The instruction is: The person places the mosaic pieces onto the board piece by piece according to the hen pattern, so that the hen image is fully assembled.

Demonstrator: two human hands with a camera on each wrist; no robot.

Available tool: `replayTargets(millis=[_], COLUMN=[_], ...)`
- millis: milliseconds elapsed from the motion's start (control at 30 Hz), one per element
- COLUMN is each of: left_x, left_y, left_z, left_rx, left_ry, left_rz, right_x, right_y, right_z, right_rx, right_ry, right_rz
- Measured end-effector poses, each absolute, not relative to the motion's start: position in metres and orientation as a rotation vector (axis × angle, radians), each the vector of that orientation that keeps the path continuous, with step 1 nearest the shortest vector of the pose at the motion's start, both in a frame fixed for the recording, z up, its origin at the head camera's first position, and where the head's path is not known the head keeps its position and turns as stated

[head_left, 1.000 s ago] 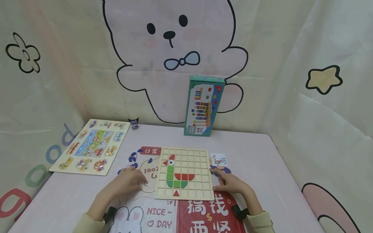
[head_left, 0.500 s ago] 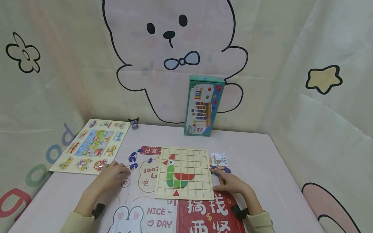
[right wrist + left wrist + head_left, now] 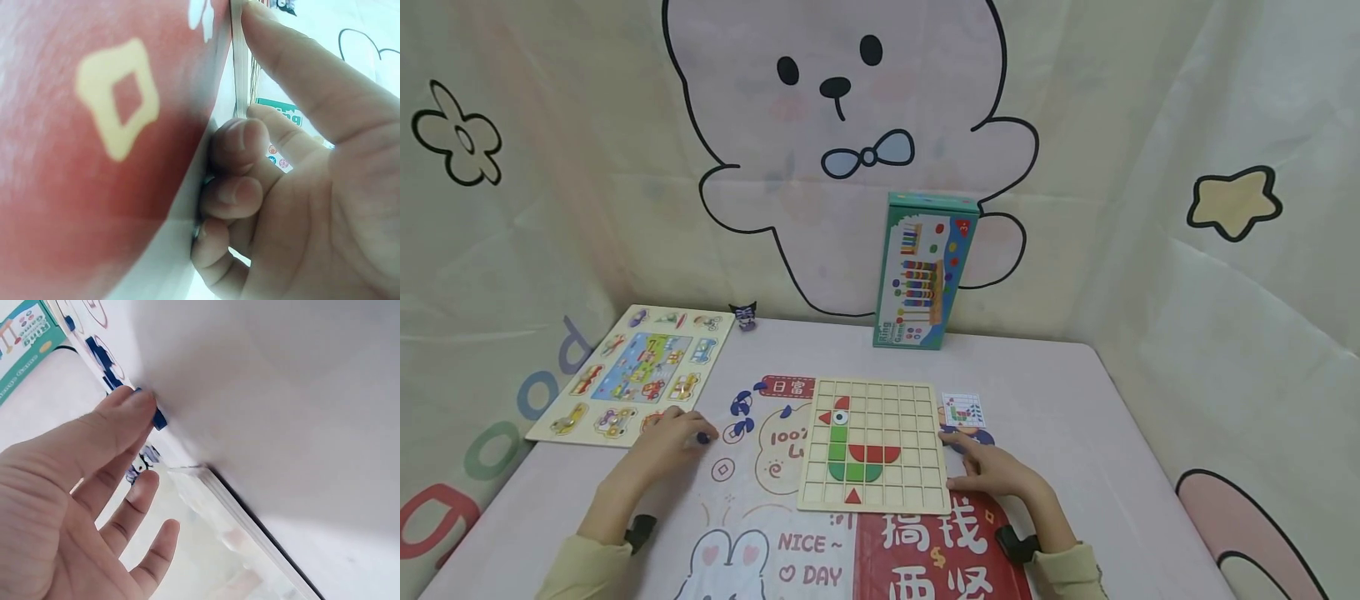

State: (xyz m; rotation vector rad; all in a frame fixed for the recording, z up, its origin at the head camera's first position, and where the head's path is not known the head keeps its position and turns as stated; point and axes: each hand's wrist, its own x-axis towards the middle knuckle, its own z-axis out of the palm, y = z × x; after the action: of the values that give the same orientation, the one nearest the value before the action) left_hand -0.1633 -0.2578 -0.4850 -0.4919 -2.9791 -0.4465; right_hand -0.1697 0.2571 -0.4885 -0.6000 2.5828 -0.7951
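My left hand is at the near right corner of the vehicle puzzle board. Its thumb and forefinger pinch a small dark blue piece, while the other fingers spread loosely. Several blue pieces lie on the printed mat just beyond that hand. In the middle sits a wooden grid board bearing a bird shape of red and green pieces with an eye piece. My right hand touches the grid board's right edge with thumb and forefinger. Its other fingers curl beneath, seen in the right wrist view.
A small picture card lies at the grid board's upper right. Behind stands a green toy box against the curtain. A little dark figurine is at the table's back edge. The red and white mat spreads in front.
My left hand has moved left, away from the grid board to the blue pieces, and a blue piece now shows between its fingertips. My right hand stays at the board's edge.
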Motion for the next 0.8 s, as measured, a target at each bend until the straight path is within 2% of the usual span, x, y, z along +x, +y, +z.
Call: replayTargets(millis=[267, 800], left_x=[-0.1664, -0.1673], left_y=[-0.2607, -0.2510], left_z=[-0.4866, -0.4832], left_rx=[-0.397, -0.386], left_ry=[-2.991, -3.039], left_rz=[-0.391, -0.380], right_x=[-0.1695, -0.1692], right_y=[0.2568, 0.2571], right_z=[-0.4874, -0.4870], right_rx=[-0.592, -0.595], right_ry=[2.581, 2.575], right_rz=[-0.796, -0.798])
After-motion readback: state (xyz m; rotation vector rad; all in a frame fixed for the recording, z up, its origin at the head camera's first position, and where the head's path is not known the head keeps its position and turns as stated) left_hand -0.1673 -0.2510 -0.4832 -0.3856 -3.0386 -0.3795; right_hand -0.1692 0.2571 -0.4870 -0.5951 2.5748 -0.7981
